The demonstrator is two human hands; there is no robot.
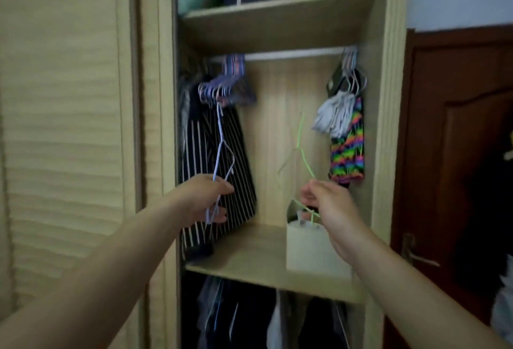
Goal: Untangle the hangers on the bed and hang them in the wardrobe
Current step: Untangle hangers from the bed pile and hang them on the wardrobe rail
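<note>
I face the open wardrobe (388,98). My left hand (206,195) grips a pale blue wire hanger (220,140), held upright with its hook near a bunch of purple hangers (224,84) on the rail (291,54). My right hand (330,204) pinches a green wire hanger (299,143), also upright, its hook well below the rail in the open middle of the compartment. The bed is out of view.
A striped dark garment (216,159) hangs at the left. Hangers with a grey cloth and a rainbow-striped garment (348,148) hang at the right. A white paper bag (311,248) stands on the shelf (249,254). A brown door (458,154) is to the right.
</note>
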